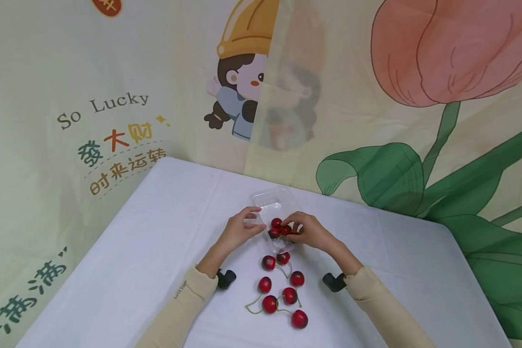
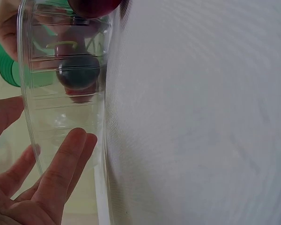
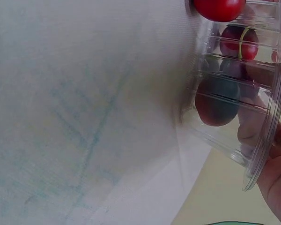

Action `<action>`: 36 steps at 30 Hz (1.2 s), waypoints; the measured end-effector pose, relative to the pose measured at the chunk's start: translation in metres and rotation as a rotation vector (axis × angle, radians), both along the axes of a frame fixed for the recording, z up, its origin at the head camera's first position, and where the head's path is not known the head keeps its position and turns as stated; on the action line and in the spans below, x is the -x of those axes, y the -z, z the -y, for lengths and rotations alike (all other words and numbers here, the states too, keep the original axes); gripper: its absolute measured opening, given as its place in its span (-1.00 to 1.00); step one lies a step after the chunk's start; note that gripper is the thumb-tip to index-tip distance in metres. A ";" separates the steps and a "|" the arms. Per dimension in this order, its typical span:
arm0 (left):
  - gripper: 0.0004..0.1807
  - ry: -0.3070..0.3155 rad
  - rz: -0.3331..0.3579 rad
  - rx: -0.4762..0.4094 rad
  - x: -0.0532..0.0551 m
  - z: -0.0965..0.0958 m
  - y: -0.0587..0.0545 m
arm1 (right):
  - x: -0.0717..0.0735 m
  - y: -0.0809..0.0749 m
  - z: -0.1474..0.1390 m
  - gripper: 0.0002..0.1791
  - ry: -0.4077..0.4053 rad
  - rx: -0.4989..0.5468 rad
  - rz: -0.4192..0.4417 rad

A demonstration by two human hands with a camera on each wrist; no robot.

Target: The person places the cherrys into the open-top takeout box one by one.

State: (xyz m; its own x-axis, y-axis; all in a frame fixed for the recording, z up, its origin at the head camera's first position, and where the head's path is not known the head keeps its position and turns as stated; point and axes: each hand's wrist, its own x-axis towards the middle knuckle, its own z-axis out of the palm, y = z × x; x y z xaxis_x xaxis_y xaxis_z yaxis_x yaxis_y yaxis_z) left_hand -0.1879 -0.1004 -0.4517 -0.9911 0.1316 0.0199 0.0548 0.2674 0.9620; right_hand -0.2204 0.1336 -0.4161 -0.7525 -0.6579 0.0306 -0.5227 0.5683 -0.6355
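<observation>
the cherries should be light and easily rolled, with smooth skins likely to slip under a careless fingertip; if real, they could bruise, and i cannot tell whether they are real or imitation. a gentle pinch across the round sides seems the surest hold, since the stems look thin and may bend or come away. the clear container is probably thin plastic, light and springy, so it is best steadied by its side walls or rim without squeezing.

seven loose cherries lie on the white table at lower centre of the head frame, below the container. they are glossy deep red, some darker in patches, with slender green stems, a few of which seem to meet in pairs. at least three more cherries sit inside the container, near the middle of that frame, clustered toward its lower part. the container is transparent, with ribbed walls and a flared rim.

the left hand has its fingers extended and spread beside the container's left wall, gripping nothing. the right hand reaches in from the right, bent fingers at the cherries; i cannot tell whether it pinches one.
</observation>
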 end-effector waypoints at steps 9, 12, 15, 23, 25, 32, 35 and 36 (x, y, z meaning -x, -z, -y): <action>-0.46 0.000 -0.007 -0.003 0.000 -0.001 0.003 | -0.011 -0.008 -0.009 -0.69 0.005 0.026 -0.015; -0.45 0.001 -0.008 -0.007 -0.001 -0.001 0.004 | -0.019 -0.012 -0.015 -0.70 -0.004 0.033 -0.029; -0.44 0.005 -0.005 -0.007 0.000 -0.001 0.004 | -0.029 -0.016 -0.021 -0.70 -0.005 0.031 -0.031; -0.43 0.008 -0.008 0.008 0.002 0.001 0.005 | -0.056 -0.015 -0.037 -0.68 -0.002 0.009 0.035; -0.43 0.008 -0.008 0.007 0.002 0.002 0.004 | -0.061 -0.011 -0.040 -0.68 -0.007 0.005 0.056; -0.43 0.006 0.000 0.003 0.002 0.002 0.005 | -0.073 0.004 -0.045 -0.64 -0.064 0.014 0.169; -0.44 0.006 -0.001 0.004 0.001 0.002 0.005 | -0.076 0.008 -0.044 -0.62 -0.086 0.009 0.208; -0.44 0.006 -0.001 0.004 0.001 0.002 0.005 | -0.077 0.010 -0.044 -0.62 -0.088 0.006 0.220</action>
